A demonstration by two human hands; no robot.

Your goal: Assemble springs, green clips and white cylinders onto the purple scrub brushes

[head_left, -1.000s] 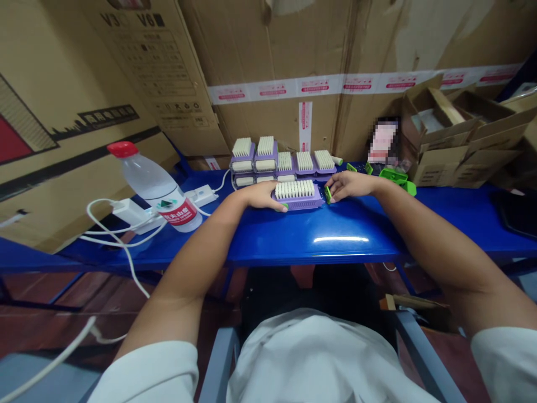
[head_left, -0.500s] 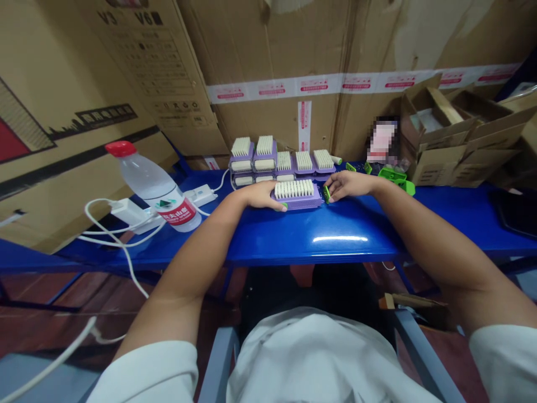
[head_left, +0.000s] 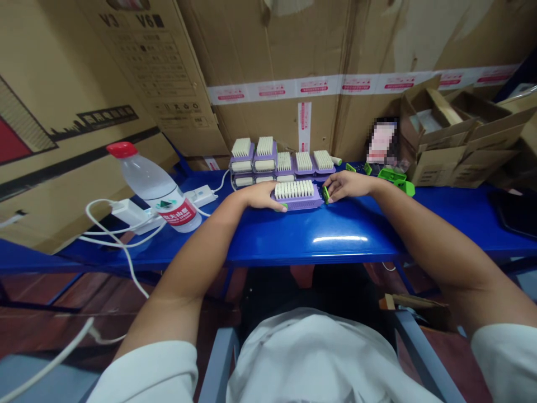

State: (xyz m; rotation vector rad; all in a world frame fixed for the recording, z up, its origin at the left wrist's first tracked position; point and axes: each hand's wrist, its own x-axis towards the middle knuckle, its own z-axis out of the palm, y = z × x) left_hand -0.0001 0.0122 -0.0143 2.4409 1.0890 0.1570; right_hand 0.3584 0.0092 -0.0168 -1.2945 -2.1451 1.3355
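In the head view a purple perforated block [head_left: 301,202] with a white ridged top [head_left: 294,189] lies on the blue table. My left hand [head_left: 260,195] is wrapped round its left end, where a bit of green shows by the thumb. At the opposite end, my right hand [head_left: 346,186] pinches a small green end piece [head_left: 326,194] between thumb and fingers. Dark material shows between that piece and the block; whether they are joined is too small to tell. Behind them stand several similar purple blocks [head_left: 304,163] with white ridged tops, some stacked.
A water bottle [head_left: 157,187] with a red cap leans at the left, beside white chargers and cables [head_left: 126,211]. Green parts [head_left: 396,178] lie right of my right hand, near an open cardboard box [head_left: 444,157]. A blurred-out item [head_left: 381,143] stands against the cardboard behind.
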